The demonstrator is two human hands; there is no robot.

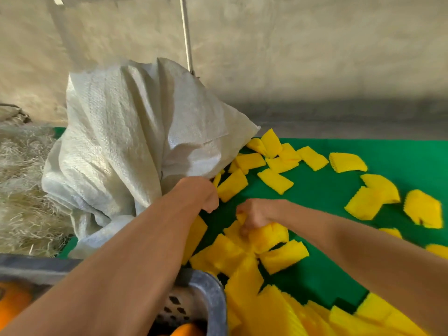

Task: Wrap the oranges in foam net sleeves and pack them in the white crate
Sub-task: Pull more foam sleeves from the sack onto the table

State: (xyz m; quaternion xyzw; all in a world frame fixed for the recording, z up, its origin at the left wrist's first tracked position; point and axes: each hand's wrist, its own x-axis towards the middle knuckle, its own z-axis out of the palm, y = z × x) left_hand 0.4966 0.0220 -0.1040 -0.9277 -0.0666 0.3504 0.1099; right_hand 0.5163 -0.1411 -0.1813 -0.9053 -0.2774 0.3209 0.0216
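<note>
Far left, mid-frame: pale straw-like fibre, heaped, partly behind the sack.

Lower left: grey perforated crate, rim and one corner visible, the rest cut by the frame edge and covered by the left forearm. Oranges show inside it at the bottom edge; another orange patch at far lower left.

Left of centre: white woven sack, crumpled, standing on the green bench, its lower edge lying over some of the sleeves.

Centre: left hand at the sack's lower edge, fingers curled under; it appears to grip the sack fabric, but the contact itself is hidden, so cannot tell for sure.

Just right of it: right hand, fingers curled, pinching a yellow foam net sleeve at the top of a loose pile. The two hands are near each other, not touching.

Centre to right: further yellow sleeves, flattened, scattered singly across the bench toward upper right and right edge; a denser overlapping heap runs along the bottom right.

Background: blurred beige sheeting with a thin pole in the upper centre.
</note>
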